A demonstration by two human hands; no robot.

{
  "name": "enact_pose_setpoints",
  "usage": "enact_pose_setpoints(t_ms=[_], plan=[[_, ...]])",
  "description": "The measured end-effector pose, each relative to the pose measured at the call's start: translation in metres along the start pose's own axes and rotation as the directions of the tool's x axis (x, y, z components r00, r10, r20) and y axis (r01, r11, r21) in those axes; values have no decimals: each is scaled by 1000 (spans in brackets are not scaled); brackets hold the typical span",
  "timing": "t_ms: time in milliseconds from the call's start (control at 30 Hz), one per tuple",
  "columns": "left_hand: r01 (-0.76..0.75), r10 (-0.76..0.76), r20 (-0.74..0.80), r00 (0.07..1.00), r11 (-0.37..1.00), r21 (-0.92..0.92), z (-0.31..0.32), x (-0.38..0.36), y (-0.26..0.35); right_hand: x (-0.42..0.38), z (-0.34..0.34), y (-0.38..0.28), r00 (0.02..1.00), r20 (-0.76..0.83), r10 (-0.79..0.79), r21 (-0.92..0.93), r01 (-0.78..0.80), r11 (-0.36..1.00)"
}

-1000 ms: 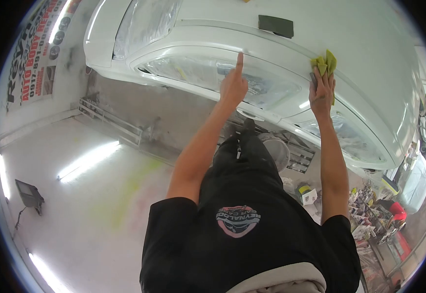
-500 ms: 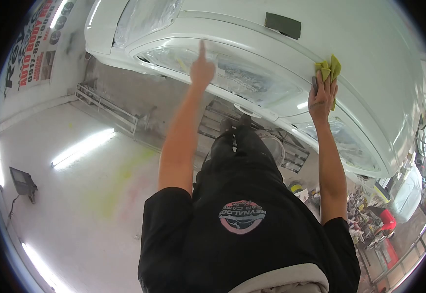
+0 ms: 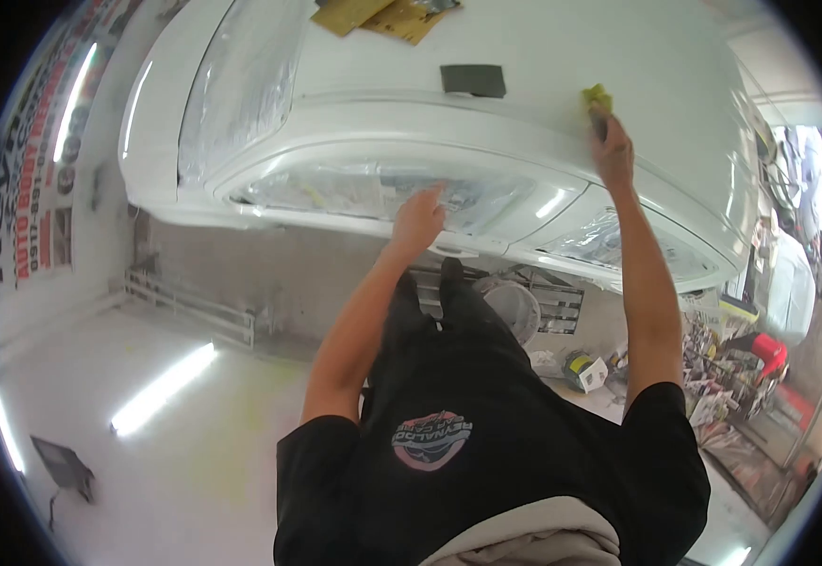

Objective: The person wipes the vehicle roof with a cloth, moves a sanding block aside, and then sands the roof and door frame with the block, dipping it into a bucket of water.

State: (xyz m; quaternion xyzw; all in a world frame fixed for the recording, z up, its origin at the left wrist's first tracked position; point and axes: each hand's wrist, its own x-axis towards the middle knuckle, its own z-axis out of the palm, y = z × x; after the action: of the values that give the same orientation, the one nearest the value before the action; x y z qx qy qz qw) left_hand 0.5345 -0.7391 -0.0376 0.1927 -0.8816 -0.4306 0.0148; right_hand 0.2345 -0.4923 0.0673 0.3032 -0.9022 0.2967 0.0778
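My right hand is closed round a crumpled yellow-green cloth and a small dark block, over the white car's roof. Empty, my left hand has its index finger stretched out and other fingers partly curled. It is in front of the plastic-covered side window; whether it touches is unclear. A dark grey rectangular sheet lies on the roof between and above the hands. Brown-yellow sheets lie farther up, near the top edge of view.
Below the car are a round bucket and a slatted metal step. Cluttered supplies with a red item stand at the right. A low metal rail and a floodlight are at the left.
The view has shifted, bringing the brown-yellow sheets into sight. My left hand has moved down from the roof edge to the window. My right hand's fingers are more curled round the cloth.
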Motion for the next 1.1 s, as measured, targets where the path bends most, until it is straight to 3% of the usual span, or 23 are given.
enact_pose_setpoints(t_ms=[100, 167, 267, 300, 367, 400, 433, 500, 600, 700, 800, 833, 900, 933, 1000, 1067, 1100], plan=[[-90, 105, -167, 980, 991, 99, -45, 31, 21, 43, -20, 0, 1000, -20, -18, -304, 11, 952], [-188, 227, -257, 939, 967, 170, -62, 68, 31, 54, -16, 18, 1000, 17, 25, -538, -12, 843], [-283, 378, -293, 878, 904, 320, -81, 127, 45, 54, -8, 8, 932, 272, 237, -381, -122, 917], [-303, 419, -283, 863, 877, 374, -83, 141, 48, 40, 1, -2, 941, 235, 245, -467, -112, 877], [-318, 461, -202, 864, 811, 491, -77, 166, 44, 7, 32, 9, 993, 104, 57, -582, 15, 813], [-320, 478, -165, 863, 769, 554, -74, 180, 40, -3, 36, -4, 986, 159, 50, -541, 45, 840], [-324, 430, -90, 898, 787, 525, -73, 190, 39, -18, 52, 8, 953, 253, 166, -338, -74, 938], [-337, 418, -22, 908, 762, 553, -72, 202, 31, -25, 53, -10, 961, 187, 203, -355, -127, 926], [-352, 425, -71, 903, 822, 448, -76, 212, 39, -16, 44, -13, 936, 239, 257, -303, -180, 936], [-363, 415, -335, 846, 908, 209, -74, 208, 56, -14, 45, -9, 946, 231, 225, -288, -155, 945], [-280, 222, -317, 922, 948, -151, -80, 174, 83, -18, 50, 2, 956, 216, 197, -248, -142, 958], [-174, 120, -191, 974, 938, -299, -87, 155, 94, -19, 50, -5, 968, 168, 186, -270, -136, 953], [-136, 101, -107, 989, 901, -413, -80, 122, 93, -27, 44, -48, 983, 80, 166, -314, -133, 940], [-108, 89, -62, 994, 878, -467, -75, 106, 92, -40, 38, -66, 973, 122, 197, -52, -192, 980], [-33, 103, 107, 989, 857, -515, -61, 79, 80, -81, 29, -96, 951, 221, 218, 461, -298, 836], [21, 143, 260, 955, 841, -541, -34, 53, 60, -127, 35, -103, 824, 506, 254, 716, -566, 408], [32, 177, 324, 929, 836, -548, -17, 40, 46, -157, 51, -86, 774, 592, 224, 682, -629, 372]])
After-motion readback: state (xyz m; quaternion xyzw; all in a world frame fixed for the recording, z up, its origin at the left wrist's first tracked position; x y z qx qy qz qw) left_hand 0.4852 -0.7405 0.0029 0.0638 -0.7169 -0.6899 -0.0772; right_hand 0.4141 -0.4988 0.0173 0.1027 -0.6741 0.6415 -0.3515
